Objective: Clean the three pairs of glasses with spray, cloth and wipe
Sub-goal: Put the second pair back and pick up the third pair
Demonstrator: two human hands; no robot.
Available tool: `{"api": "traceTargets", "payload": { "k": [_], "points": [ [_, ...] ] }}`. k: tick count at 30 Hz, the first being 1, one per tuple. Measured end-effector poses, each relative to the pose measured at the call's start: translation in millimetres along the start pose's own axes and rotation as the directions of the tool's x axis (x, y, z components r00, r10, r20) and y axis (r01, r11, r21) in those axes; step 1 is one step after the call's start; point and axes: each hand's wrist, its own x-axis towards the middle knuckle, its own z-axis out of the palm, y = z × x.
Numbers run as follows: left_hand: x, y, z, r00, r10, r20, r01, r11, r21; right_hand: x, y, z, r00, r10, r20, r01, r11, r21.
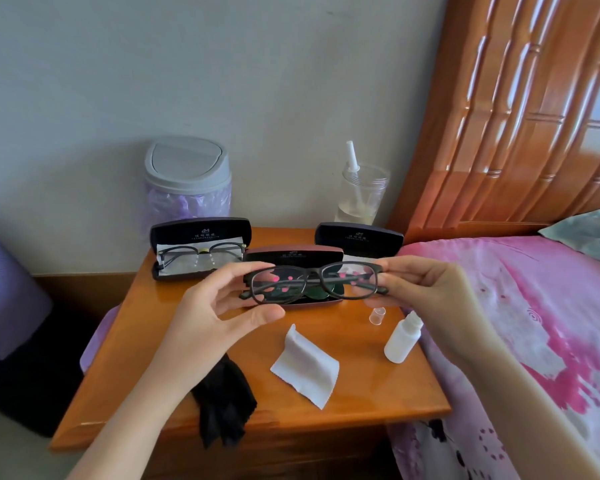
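I hold the dark glasses point(313, 273) up over the worktop point(361, 393), arms folded. My left hand point(219, 306) pinches one end of the frame and my right hand point(420, 289) pinches the other.

The worktop is glossy orange wood, set against a pale wall point(222, 81) and just beside the bed point(534, 306), which has a pink flowered cover. A carved wooden headboard point(516, 116) rises at the right.

Three open cases stand along the back. The left case point(201, 228) holds thin-rimmed glasses point(201, 251) on a white liner. The middle case point(293, 256) sits right behind the pair in my hands. The right case point(359, 239) is partly hidden, so I cannot tell what is in it.

Behind them stand a grey lidded bin point(187, 178) with a purple liner and a clear cup point(361, 195) with liquid.

Nearer me a white cloth point(305, 367) lies creased in the middle. A black cloth point(222, 403) hangs over the front edge. A white spray bottle point(402, 337) stands near the bed side, its clear cap point(377, 315) just beside it.
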Motion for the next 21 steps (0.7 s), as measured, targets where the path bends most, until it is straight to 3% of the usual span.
{"api": "traceTargets", "payload": {
  "k": [4, 7, 14, 18, 21],
  "points": [
    [-5, 4, -6, 1.0, 0.004, -0.025, -0.005, 0.999, -0.043, -3, 0, 5, 0.998, 0.049, 0.026, -0.049, 0.999, -0.004],
    [-7, 7, -10, 1.0, 0.005, -0.027, -0.007, 0.995, -0.099, -6, -1, 7, 0.989, 0.086, 0.121, -0.091, 0.995, 0.033],
    [-12, 11, -23, 0.999, 0.006, -0.042, -0.013, 0.988, -0.156, -9, -1, 29, 0.949, 0.007, 0.315, -0.124, 0.928, 0.352],
    [-12, 8, -23, 0.995, -0.01, -0.095, -0.018, 0.959, -0.282, -3, 3, 50, 0.937, -0.001, 0.349, -0.177, 0.861, 0.476],
    [-11, 8, -20, 0.988, -0.045, -0.147, -0.008, 0.94, -0.342, 1, 7, 65, 0.955, 0.008, 0.296, -0.195, 0.772, 0.605]
  ]
}}
